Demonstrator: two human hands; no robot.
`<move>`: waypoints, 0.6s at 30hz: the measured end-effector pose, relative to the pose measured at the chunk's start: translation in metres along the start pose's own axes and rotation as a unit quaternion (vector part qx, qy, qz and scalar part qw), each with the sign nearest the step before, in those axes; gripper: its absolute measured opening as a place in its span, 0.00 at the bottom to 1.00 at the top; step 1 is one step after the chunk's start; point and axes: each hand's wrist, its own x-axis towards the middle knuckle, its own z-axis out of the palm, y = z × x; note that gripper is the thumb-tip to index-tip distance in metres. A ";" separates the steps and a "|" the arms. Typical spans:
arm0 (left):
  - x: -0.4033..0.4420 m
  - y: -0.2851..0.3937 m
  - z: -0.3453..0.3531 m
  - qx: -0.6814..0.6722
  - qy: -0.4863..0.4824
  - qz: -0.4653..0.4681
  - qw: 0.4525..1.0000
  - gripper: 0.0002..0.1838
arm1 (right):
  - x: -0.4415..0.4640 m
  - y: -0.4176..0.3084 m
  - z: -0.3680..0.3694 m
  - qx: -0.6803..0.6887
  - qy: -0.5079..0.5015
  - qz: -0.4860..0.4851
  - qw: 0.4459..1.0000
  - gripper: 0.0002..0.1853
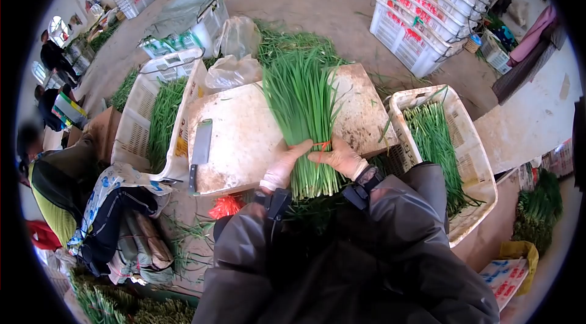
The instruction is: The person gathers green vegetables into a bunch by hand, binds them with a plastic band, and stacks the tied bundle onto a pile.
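Observation:
A thick bundle of garlic chives (pixel 300 98) lies over the front of the pale board (pixel 238 122), leafy ends pointing away and cut stems toward me. My left hand (pixel 284 162) grips its left side near the stems. My right hand (pixel 343 158) is closed round the right side, thumb across the front. Both hands look gloved. An orange-red tie (pixel 321 144) crosses the bundle beside my right thumb; whether it goes all the way round is hidden. Left on the board rests a cleaver (pixel 202 142) with a dark handle.
White crates of chives stand to the left (pixel 135 132) and right (pixel 479 187) of the board. Loose chives (pixel 293 46) lie behind it. A tall stack of crates (pixel 421 16) rises at the back right. A person (pixel 116 208) sits close on the left. Red ties (pixel 226 207) hang below the board.

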 end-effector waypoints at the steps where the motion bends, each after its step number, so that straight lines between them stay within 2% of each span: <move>1: -0.003 0.007 0.001 0.013 -0.015 0.040 0.999 0.35 | 0.002 -0.002 0.000 -0.037 0.011 -0.067 0.997 0.38; 3: -0.007 0.021 0.005 0.039 -0.044 0.117 0.991 0.36 | 0.007 -0.015 0.005 -0.109 0.036 -0.198 0.973 0.44; 4: -0.005 0.023 0.005 0.039 -0.048 0.151 0.987 0.38 | 0.008 -0.023 0.008 -0.072 0.020 -0.194 0.978 0.46; 7: -0.015 0.039 0.009 0.134 -0.043 0.229 0.963 0.36 | 0.006 -0.049 0.016 0.040 -0.028 -0.180 0.982 0.51; 8: -0.018 0.043 0.007 0.165 -0.050 0.224 0.959 0.34 | 0.009 -0.038 0.014 0.054 -0.023 -0.189 0.980 0.47; 10: -0.026 0.053 0.007 0.226 -0.057 0.213 0.949 0.32 | 0.019 -0.021 0.002 -0.090 -0.031 -0.180 0.979 0.43; 12: -0.028 0.047 0.011 0.257 -0.031 0.218 0.941 0.27 | 0.016 -0.014 -0.003 -0.182 -0.017 -0.167 0.969 0.38; 13: -0.027 0.044 0.013 0.281 -0.052 0.213 0.934 0.26 | 0.014 -0.013 -0.004 -0.227 -0.011 -0.160 0.961 0.36; 14: -0.027 0.042 0.014 0.306 -0.074 0.206 0.927 0.26 | 0.019 0.003 -0.009 -0.329 -0.001 -0.178 0.927 0.35; 15: -0.025 0.037 0.016 0.289 -0.086 0.190 0.934 0.25 | 0.022 0.018 -0.017 -0.405 -0.006 -0.148 0.902 0.33; 17: -0.018 0.020 0.020 0.099 -0.108 0.112 0.983 0.23 | 0.028 0.045 -0.031 -0.554 -0.027 -0.093 0.827 0.28; 18: -0.015 0.013 0.020 0.028 -0.109 0.079 0.990 0.22 | 0.022 0.038 -0.029 -0.474 -0.013 -0.077 0.877 0.27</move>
